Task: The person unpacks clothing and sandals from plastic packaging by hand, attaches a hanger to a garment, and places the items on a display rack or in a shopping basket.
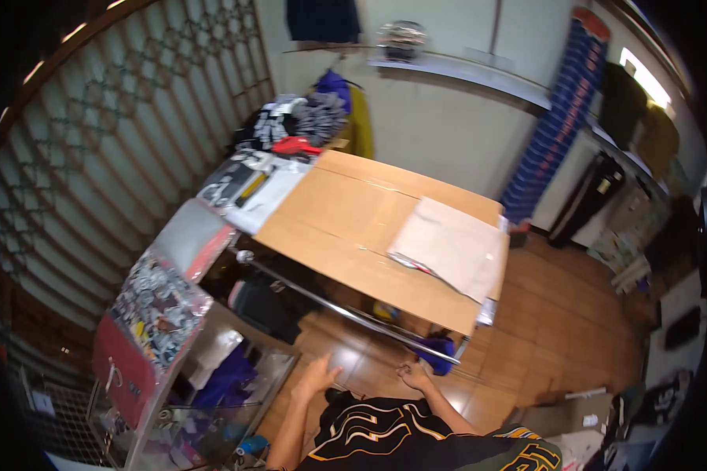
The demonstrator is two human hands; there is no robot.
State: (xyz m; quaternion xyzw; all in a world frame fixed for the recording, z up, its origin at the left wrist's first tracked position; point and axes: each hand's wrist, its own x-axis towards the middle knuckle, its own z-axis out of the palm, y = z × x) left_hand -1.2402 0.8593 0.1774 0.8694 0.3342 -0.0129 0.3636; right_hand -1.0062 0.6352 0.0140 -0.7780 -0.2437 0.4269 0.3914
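Observation:
My left hand (pixel 316 377) is in front of my body at the lower middle, empty, with thumb and fingers apart. To its right, my right hand (pixel 415 377) also hangs in the air with nothing visible in it, its fingers loosely bent and slightly apart. Neither hand touches the table. Ahead of them, a large sheet of brown cardboard (pixel 330 220) covers the tabletop. A folded pale pink cloth (pixel 452 243) lies flat on its right part, with a small red and dark mark along the near edge.
A metal rail (pixel 330 302) runs along the table's near side. Packaged clothes (pixel 165 306) lie on a glass case at left. Piled garments (pixel 291 122) sit at the table's far left. A blue patterned roll (pixel 554 118) leans against the wall. Cardboard boxes (pixel 565 416) stand at lower right.

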